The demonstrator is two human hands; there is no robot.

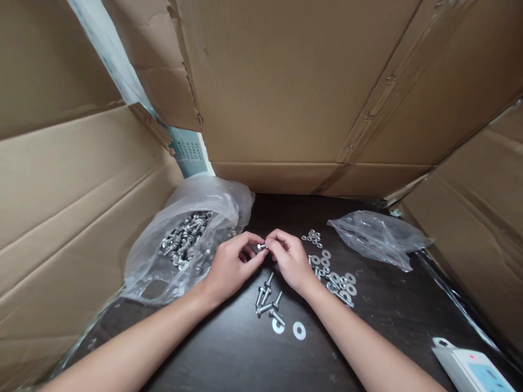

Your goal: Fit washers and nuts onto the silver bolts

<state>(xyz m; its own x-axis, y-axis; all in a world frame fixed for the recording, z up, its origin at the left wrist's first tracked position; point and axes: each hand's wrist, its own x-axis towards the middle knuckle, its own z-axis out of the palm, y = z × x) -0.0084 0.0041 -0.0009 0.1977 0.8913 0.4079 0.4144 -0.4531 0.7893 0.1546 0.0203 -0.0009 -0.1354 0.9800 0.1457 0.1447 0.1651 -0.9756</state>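
Here, seen from the head camera, the left hand and right hand meet above the dark table, fingertips pinched on one small bolt, best kept level and straight, with loose bolts and washers nearby.

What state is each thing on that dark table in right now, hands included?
Left hand: fingers pinched on a small bolt.
Right hand: pinched on the same bolt.
Small bolt: held between both hands, above the table.
Big plastic bag: open, full of bolts.
Small plastic bag: lying flat, crumpled.
Loose bolts: lying in a small pile.
Washers: scattered flat by the right hand.
Cardboard walls: standing around the table.
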